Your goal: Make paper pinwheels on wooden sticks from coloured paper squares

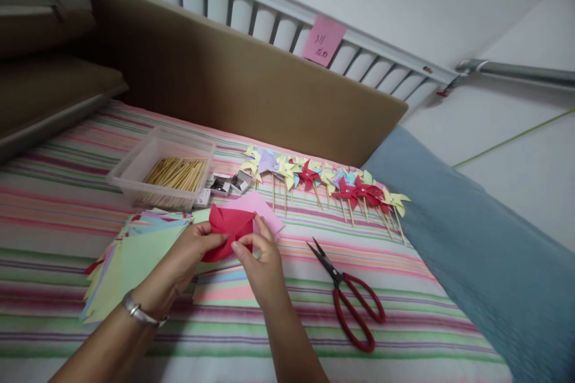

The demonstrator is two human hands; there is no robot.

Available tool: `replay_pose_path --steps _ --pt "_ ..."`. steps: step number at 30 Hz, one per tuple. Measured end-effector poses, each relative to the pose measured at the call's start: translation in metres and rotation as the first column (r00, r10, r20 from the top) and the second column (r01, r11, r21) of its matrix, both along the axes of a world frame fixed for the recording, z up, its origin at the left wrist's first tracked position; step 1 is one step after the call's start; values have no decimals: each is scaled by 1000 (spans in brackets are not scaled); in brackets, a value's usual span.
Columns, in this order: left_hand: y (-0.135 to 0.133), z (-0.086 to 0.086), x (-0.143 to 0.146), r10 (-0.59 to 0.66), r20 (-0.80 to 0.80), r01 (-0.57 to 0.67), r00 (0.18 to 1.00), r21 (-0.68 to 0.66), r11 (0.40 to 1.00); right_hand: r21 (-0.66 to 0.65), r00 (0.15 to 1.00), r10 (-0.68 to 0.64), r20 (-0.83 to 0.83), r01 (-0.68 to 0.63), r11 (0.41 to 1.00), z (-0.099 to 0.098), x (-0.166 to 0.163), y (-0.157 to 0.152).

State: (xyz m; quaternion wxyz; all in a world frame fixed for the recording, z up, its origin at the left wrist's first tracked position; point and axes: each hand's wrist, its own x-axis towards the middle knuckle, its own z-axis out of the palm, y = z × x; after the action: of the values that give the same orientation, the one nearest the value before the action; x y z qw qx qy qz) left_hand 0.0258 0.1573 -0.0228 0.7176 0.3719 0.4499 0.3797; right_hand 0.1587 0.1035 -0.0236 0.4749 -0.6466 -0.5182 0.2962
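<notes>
A red paper pinwheel (pixel 231 224), its corners folded toward the middle, is held up between both hands. My left hand (pixel 193 251) grips its left side, with the thumb pressed near the centre. On the right edge, the thumb and fingers of my right hand (pixel 263 254) pinch the paper. Beneath it lie a pink sheet (pixel 260 209) and a fanned stack of pastel sheets (pixel 229 287). To the left is a larger pile of coloured paper (pixel 148 251) with a green sheet on top. Scissors (pixel 345 293) with red handles rest open to the right.
Behind the paper stands a clear plastic box (pixel 157 149) of wooden sticks (pixel 177 173), beside small boxes of dark pins (pixel 231 182). Several finished pinwheels on sticks (pixel 309 176) lie in a row. A brown board (pixel 233 84) rises at the back; a blue surface (pixel 449 221) borders the striped cloth (pixel 431 323).
</notes>
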Motion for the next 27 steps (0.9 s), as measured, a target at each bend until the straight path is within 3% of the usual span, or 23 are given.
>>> replay_pose_path --steps 13,23,27 --pt "-1 -6 3 -65 46 66 997 -24 998 -21 995 -61 84 63 998 -1 -1 3" --pt "-3 -2 3 -123 86 126 989 -30 992 51 973 -114 199 105 993 -3 -2 4" --pt "-1 -7 2 -82 38 83 996 -24 996 46 969 -95 226 87 995 -1 -1 3"
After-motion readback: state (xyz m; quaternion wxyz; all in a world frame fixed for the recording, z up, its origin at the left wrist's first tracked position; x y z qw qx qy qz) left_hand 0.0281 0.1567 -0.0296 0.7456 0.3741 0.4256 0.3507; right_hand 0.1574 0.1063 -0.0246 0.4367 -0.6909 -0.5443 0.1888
